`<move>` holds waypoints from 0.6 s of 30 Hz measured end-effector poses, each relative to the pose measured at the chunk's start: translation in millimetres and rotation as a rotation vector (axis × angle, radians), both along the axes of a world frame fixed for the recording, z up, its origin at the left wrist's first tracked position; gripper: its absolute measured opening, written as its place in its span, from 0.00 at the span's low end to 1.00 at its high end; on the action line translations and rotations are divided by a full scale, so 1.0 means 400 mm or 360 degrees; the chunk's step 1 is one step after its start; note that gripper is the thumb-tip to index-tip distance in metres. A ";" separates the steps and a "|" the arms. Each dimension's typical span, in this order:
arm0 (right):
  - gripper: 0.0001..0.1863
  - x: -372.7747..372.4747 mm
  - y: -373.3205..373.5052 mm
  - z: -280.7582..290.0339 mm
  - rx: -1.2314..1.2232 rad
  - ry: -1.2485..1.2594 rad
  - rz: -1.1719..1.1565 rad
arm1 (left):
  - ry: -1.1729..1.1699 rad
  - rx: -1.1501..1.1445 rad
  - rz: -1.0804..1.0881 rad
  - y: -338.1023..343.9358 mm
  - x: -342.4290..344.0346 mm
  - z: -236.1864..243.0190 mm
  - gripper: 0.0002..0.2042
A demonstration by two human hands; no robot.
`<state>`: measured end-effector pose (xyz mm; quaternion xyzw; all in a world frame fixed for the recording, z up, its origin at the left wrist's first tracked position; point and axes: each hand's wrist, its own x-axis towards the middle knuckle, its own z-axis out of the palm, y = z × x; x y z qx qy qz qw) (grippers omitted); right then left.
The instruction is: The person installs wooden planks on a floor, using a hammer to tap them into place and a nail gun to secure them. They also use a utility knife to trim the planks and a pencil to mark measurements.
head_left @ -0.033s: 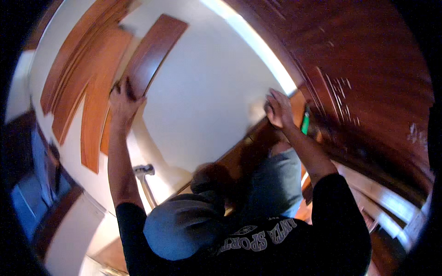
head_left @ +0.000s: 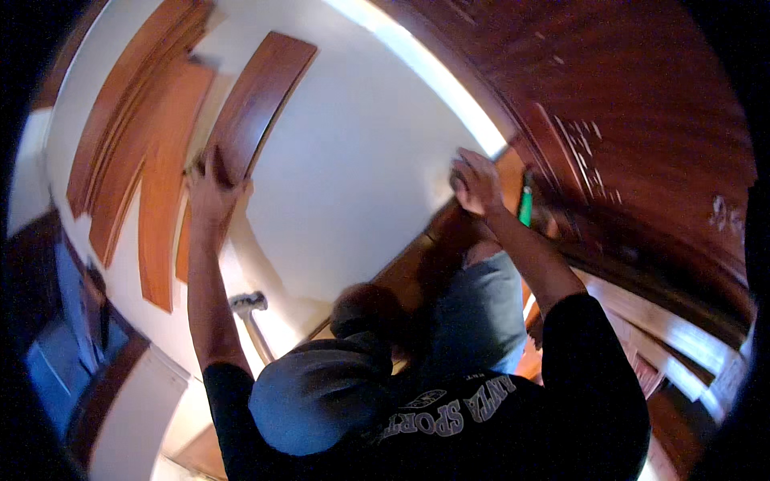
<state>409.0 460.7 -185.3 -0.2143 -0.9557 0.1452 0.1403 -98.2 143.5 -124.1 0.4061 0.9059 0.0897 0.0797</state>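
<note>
A reddish-brown wooden plank lies slanting across a white surface. My left hand grips the plank near its lower end, thumb on the right edge and fingers over the top and left side. Over at the right, my right hand rests at the end of a wooden strip along the white surface's near edge. Its fingers are curled in, and whatever they hold is hidden. Beside this hand stands a green-handled tool.
Several brown planks lie to the left of my left hand. A hammer sits near my left forearm. Dark carved woodwork rises at the right. Light wooden pieces are at the lower right.
The whole view has shifted slightly. My right hand's fingers look more curled than before. My left hand keeps its grip on the plank.
</note>
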 end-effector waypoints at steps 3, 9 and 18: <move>0.26 0.008 0.011 0.001 -0.0007 -0.0020 -0.0024 | -0.0040 -0.0013 -0.0133 0.030 0.179 0.002 0.57; 0.33 0.009 -0.018 0.011 -0.0104 -0.0150 -0.0149 | -0.0349 -0.0039 -0.0307 0.114 0.517 0.035 0.56; 0.32 0.005 -0.018 0.034 -0.0137 -0.0068 -0.0130 | -0.0252 -0.0292 -0.0423 0.139 0.676 0.034 0.58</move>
